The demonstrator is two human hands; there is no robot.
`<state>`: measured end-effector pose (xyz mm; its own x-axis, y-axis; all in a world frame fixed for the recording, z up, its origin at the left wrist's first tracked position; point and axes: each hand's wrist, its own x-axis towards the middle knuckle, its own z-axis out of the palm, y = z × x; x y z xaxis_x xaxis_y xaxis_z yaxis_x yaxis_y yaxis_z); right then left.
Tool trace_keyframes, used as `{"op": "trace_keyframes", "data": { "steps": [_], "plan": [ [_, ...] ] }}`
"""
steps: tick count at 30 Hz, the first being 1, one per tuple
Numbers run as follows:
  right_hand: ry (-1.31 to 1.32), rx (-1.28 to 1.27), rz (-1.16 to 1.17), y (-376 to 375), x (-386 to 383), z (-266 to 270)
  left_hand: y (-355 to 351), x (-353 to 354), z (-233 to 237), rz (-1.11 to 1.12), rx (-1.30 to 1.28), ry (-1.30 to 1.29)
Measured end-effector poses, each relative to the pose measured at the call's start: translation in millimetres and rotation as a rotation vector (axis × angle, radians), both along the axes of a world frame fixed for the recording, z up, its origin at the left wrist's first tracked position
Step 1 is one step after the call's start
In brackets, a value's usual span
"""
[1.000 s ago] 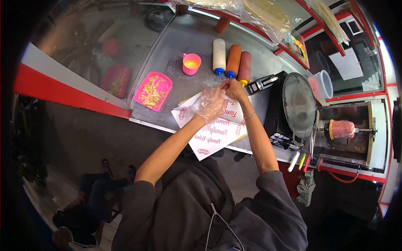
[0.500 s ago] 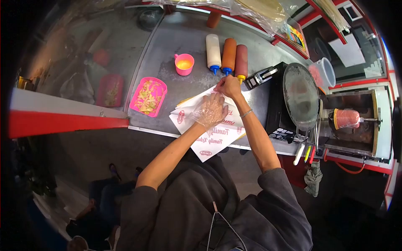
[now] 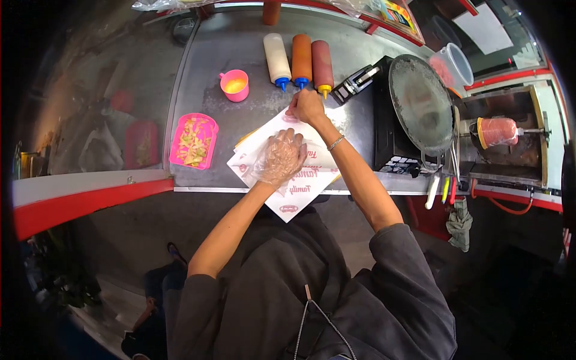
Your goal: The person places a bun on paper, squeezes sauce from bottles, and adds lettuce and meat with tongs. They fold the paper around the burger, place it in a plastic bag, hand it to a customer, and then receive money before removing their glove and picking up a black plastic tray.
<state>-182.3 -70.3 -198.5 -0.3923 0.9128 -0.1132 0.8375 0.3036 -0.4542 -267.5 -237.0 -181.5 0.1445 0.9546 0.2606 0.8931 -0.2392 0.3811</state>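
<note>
A sheet of white wrapping paper (image 3: 300,191) printed with red "Family" lettering lies diagonally at the counter's front edge, one corner hanging over it. My left hand (image 3: 283,157), in a clear plastic glove, rests on top of the paper with its fingers extended. Bare and wearing a bracelet, my right hand (image 3: 308,108) pinches the paper near its far corner. Yellowish edges peek out from under the sheet. Just beyond my right hand are three squeeze bottles: white (image 3: 276,59), orange (image 3: 302,59) and dark red (image 3: 322,63). Whatever lies beneath my left palm is hidden.
A pink tray (image 3: 174,153) of chopped vegetables sits left, near a pink cup (image 3: 237,96) of orange-yellow liquid. To the right are a black dispenser-like device (image 3: 354,85), a round griddle (image 3: 421,105) and a meat spit (image 3: 498,132). Knives (image 3: 433,192) hang at the counter edge.
The view has shifted, so the counter items appear further left. My right hand stays at the paper's far corner, slightly further from me; my left hand still lies on the paper.
</note>
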Motion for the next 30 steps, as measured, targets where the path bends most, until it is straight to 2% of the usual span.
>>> {"op": "trace_keyframes", "data": {
  "steps": [6, 10, 12, 14, 16, 18, 20, 22, 24, 26, 30],
  "plan": [
    [0.041, -0.033, -0.01, -2.8, 1.8, 2.5, -7.7, 1.9, -1.8, -0.034, 0.035, 0.031],
    [0.007, -0.05, -0.066, -7.1, 3.6, 5.6, -1.6, -0.1, -4.5, -0.056, -0.031, 0.031],
    [0.166, 0.01, 0.014, -16.7, 14.2, 8.4, -0.6, -0.7, -4.7, -0.057, -0.024, 0.049],
    [0.61, 0.042, -0.073, -49.1, 39.2, 26.8, -2.4, 1.2, -6.2, -0.047, -0.03, 0.049],
    [0.81, 0.24, -0.299, -101.5, 69.2, 50.3, -4.7, 1.8, -4.9, -0.007, -0.026, 0.094],
    [0.693, 0.38, -0.55, -153.6, 97.0, 51.9, -8.9, 2.3, -8.1, -0.005, 0.02, 0.092],
    [0.46, 0.465, -0.626, -195.4, 109.2, 29.9, -13.8, 2.0, -9.4, 0.002, 0.079, 0.156],
    [0.391, 0.5, -0.659, -220.3, 96.2, 6.2, -15.5, 0.6, -1.4, -0.019, 0.047, 0.176],
    [0.319, 0.53, -0.693, -227.3, 80.6, -11.4, -15.1, 0.9, 1.7, -0.04, 0.013, 0.197],
    [0.216, 0.445, -0.791, -225.8, 66.1, -20.0, -15.1, 0.0, -1.7, -0.049, 0.087, 0.226],
    [0.189, 0.438, -0.897, -222.3, 62.0, -21.7, -14.8, 0.6, -5.4, -0.053, 0.085, 0.258]
  ]
}}
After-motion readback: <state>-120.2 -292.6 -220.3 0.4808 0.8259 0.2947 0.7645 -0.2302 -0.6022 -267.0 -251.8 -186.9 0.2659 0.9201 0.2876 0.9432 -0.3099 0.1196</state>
